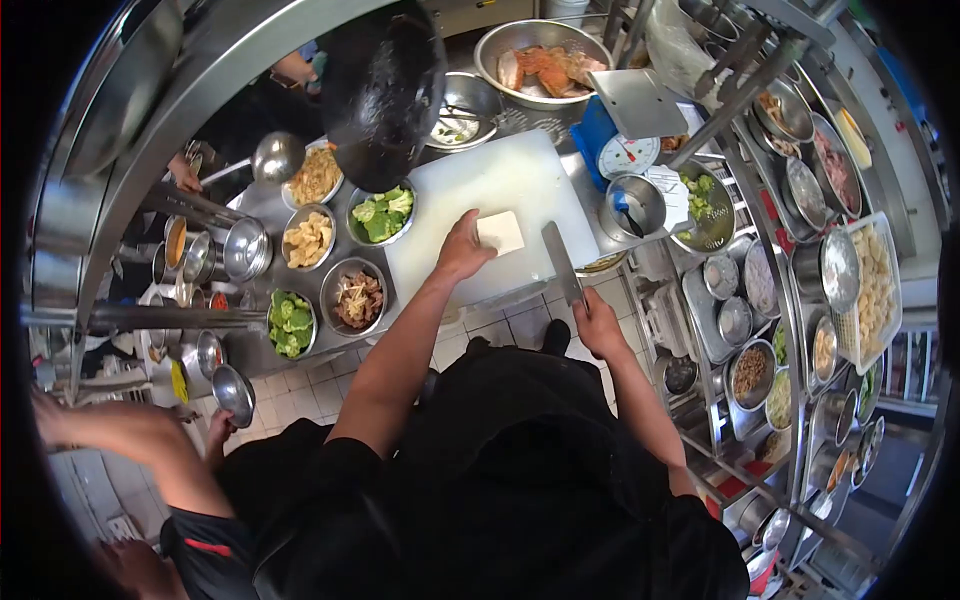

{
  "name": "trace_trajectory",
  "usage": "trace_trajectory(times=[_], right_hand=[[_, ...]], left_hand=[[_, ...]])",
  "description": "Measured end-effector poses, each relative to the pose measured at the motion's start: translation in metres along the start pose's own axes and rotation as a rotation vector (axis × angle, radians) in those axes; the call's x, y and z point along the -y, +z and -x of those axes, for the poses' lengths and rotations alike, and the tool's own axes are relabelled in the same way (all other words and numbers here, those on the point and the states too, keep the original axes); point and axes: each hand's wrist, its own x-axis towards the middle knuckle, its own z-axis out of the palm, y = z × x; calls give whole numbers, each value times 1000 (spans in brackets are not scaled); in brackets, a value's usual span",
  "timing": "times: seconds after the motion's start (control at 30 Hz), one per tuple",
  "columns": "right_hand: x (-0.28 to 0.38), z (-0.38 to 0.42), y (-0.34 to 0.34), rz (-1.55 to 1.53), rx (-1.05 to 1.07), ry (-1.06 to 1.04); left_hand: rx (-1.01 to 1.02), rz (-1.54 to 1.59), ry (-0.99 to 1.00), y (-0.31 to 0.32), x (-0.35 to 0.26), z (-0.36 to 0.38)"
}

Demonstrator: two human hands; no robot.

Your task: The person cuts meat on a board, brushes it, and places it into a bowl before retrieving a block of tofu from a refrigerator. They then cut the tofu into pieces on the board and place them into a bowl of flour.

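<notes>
A pale, square block of tofu [500,232] lies on the white cutting board [530,180]. My left hand [466,248] holds it at its left side, thumb near the lower edge and fingers at the upper left corner. In my right hand [598,326] is a cleaver [561,258], gripped by the handle. Its blade points up and away over the board's right part, apart from the tofu. The fingers of my right hand are wrapped round the handle, which they mostly hide.
Bowls of broccoli [382,215], sliced meat [358,300] and yellowish pieces [308,240] stand left of the board. A blue scale [625,150] is behind right. A black wok [385,95] hangs overhead. At left, a co-worker holds a metal bowl [233,395]; another hand holds a ladle [277,158].
</notes>
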Motion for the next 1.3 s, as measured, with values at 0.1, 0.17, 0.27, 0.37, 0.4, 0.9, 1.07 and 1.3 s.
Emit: trace_trajectory(times=[0.1,0.17,0.27,0.37,0.4,0.9,1.07,1.3], right_hand=[[23,-34,-1,72,55,-20],[33,-48,-1,177,96,-92],[42,-57,3,247,80,-208],[50,-58,5,310,88,-261],[49,-59,5,317,98,-268],[57,-36,13,359,135,-244],[66,-33,7,333,59,-221],[104,-28,16,252,131,-248]], left_hand=[[83,-271,87,2,2,2],[79,-277,80,10,4,6],[-13,-245,89,22,4,15],[-101,-175,108,28,6,26],[-110,-167,100,30,7,28],[-130,17,136,33,29,23],[-116,-26,218,26,31,24],[-31,-97,415,-1,22,26]])
